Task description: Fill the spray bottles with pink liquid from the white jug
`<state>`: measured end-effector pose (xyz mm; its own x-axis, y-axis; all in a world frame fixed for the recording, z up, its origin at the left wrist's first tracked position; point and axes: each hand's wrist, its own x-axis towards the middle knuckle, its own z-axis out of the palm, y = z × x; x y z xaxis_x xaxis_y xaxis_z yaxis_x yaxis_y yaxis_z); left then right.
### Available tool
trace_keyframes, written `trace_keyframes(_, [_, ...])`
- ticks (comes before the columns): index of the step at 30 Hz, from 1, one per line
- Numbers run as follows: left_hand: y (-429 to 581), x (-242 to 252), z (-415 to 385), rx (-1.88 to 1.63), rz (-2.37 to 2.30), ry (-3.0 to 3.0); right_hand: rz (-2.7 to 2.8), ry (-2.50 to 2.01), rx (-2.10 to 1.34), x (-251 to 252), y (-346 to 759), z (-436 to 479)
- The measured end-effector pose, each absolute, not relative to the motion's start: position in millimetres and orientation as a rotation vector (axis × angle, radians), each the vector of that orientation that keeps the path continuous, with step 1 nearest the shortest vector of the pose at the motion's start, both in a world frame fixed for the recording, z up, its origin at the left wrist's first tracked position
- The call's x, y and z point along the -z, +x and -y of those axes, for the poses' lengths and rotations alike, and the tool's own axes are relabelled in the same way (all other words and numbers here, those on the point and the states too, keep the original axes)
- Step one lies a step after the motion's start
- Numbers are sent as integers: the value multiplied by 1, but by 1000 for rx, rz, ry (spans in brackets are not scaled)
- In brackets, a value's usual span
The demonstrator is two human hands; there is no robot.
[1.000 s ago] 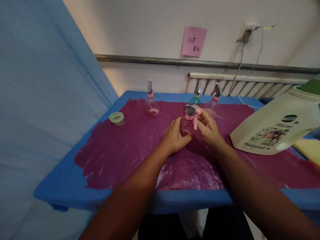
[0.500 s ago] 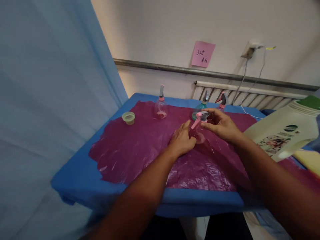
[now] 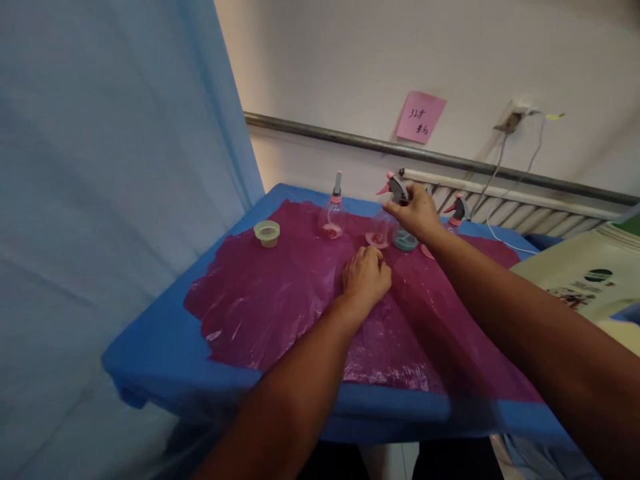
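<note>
My right hand (image 3: pixel 416 212) grips a clear spray bottle (image 3: pixel 381 232) by its grey and pink trigger head. Pink liquid lies in the base of this upright bottle, close to the sheet; whether it touches cannot be made out. My left hand (image 3: pixel 367 275) is low over the crinkled purple plastic sheet (image 3: pixel 270 300), fingers curled in and nothing visible in them. Left of the held bottle stands another clear spray bottle (image 3: pixel 332 219) with pink liquid. A teal spray bottle (image 3: pixel 405 241) is partly hidden behind my right hand, and a pink-headed spray bottle (image 3: pixel 457 211) stands behind my right forearm.
A small pale green cup (image 3: pixel 267 234) sits at the left on the sheet. Blue cloth (image 3: pixel 165 347) covers the table beneath. A large cream jug (image 3: pixel 595 267) is at the right. Behind are a metal pipe (image 3: pixel 340 138), a radiator (image 3: pixel 530 207) and cables; a blue curtain (image 3: pixel 150 133) hangs left.
My right hand has carried the spray bottle away from me and leftward, to between the clear bottle and the teal one. My left hand's fingers have curled in, and the bottle is no longer beside them.
</note>
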<state>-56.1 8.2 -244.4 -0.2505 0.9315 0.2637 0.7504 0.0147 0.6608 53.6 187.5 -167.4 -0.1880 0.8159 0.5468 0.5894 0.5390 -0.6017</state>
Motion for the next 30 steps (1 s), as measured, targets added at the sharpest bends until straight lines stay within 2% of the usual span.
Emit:
trace_keyframes(12, [-51,237,0,-905,-2041,1915,1906,-1297,-344,201,8,-204])
trace_keyframes(19, [-50,241,-2,-936,-2006,1936,1960,-1004,-115,172,70,-195])
trace_keyframes(23, [-50,241,-1,-962,-1980,1950,1847,-1107,43,161,107,-213])
trace_keyframes(27, [-51,239,-1,-951,-1986,1949,1765,-1371,-209,176,116,-226])
trace_keyframes(30, [-52,239,-2,-950,-1991,1949,1728,-1394,-375,191,111,-226])
